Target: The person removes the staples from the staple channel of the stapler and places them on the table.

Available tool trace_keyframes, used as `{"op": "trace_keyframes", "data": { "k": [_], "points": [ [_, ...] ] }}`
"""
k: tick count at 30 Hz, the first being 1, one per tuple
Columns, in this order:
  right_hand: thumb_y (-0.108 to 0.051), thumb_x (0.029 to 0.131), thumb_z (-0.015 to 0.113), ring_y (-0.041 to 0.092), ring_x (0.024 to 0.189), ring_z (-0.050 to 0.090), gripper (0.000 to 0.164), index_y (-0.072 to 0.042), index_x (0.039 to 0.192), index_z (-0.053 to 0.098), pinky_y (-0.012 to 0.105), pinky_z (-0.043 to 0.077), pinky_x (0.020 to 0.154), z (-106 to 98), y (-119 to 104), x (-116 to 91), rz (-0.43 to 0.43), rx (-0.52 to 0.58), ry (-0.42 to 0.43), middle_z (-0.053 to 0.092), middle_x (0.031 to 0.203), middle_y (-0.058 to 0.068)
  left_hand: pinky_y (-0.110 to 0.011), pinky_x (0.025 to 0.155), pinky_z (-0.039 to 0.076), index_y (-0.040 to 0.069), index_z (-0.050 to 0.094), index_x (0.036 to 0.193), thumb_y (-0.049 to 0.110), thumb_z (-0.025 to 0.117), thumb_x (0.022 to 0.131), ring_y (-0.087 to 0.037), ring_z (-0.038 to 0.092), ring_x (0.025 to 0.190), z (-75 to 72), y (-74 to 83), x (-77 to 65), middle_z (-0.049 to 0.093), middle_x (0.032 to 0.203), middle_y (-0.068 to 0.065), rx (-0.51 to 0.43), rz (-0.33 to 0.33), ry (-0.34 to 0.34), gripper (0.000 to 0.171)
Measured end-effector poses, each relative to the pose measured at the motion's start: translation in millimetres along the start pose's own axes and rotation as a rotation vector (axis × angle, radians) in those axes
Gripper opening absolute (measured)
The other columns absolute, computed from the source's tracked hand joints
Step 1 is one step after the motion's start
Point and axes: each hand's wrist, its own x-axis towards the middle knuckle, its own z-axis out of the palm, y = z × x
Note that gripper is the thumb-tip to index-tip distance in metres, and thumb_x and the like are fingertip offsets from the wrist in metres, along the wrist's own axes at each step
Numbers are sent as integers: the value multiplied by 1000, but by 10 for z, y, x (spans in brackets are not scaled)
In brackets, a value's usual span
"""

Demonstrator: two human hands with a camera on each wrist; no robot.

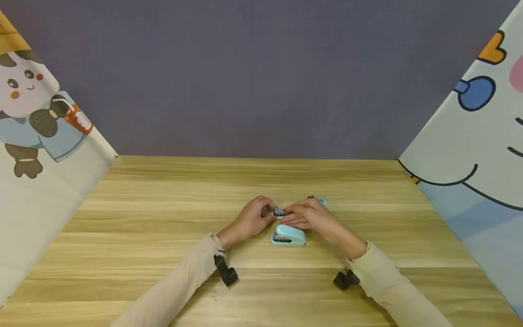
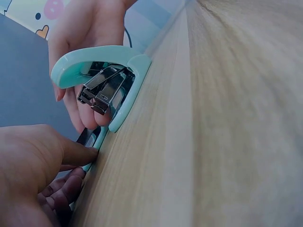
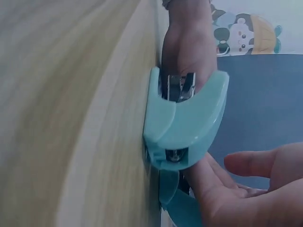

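Two mint-green staplers are on the table. The nearer stapler (image 1: pixel 291 232) rests free, its top part raised at the front and its metal magazine showing in the left wrist view. Just beyond it lies the farther stapler (image 1: pixel 279 212), mostly covered by the hands. My left hand (image 1: pixel 251 217) pinches the front end of its base between thumb and fingers. From the other side my right hand (image 1: pixel 312 215) reaches over it with fairly straight fingers, which touch around its metal magazine; the thumb stands apart in the right wrist view. The exact fingertip contact is hidden.
A small light-blue loop (image 1: pixel 322 201) and a dark bit show beyond my right hand; what they belong to is hidden. Wood-grain table (image 1: pixel 163 195) surrounds the hands. A grey panel (image 1: pixel 261 81) rises behind, with cartoon-printed panels at both sides.
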Motion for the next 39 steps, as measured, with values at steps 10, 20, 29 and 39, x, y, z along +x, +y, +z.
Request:
{"op": "trace_keyframes", "data": {
  "k": [10,20,29,39],
  "points": [
    [-5,106,35,37,123,58,42,19,141,35,38,49,99,9,51,-1,-11,335,-96,56,131,32,-25,64,46,4,67,102,2,72,90,-11,52,72,-10,-5,-12,61,97,-8,-17,21,1,13],
    [-5,106,42,35,108,67,36,18,133,45,35,56,88,116,88,82,-65,87,87,65,117,31,-24,62,45,6,68,100,4,72,90,-11,51,70,-8,-5,-6,60,94,-6,-20,22,4,11],
    [-3,100,56,25,68,73,18,11,105,66,34,60,62,215,-14,186,-126,-301,260,71,80,18,-25,63,45,6,68,100,4,73,89,-11,51,71,22,-8,-1,59,94,-5,-22,16,3,12],
    [-2,97,61,19,59,70,13,6,91,70,31,58,55,250,14,247,-103,-419,324,69,70,11,-25,63,44,5,68,101,4,73,89,-11,50,69,23,-15,-20,59,93,-6,-10,35,17,13]
  ]
}}
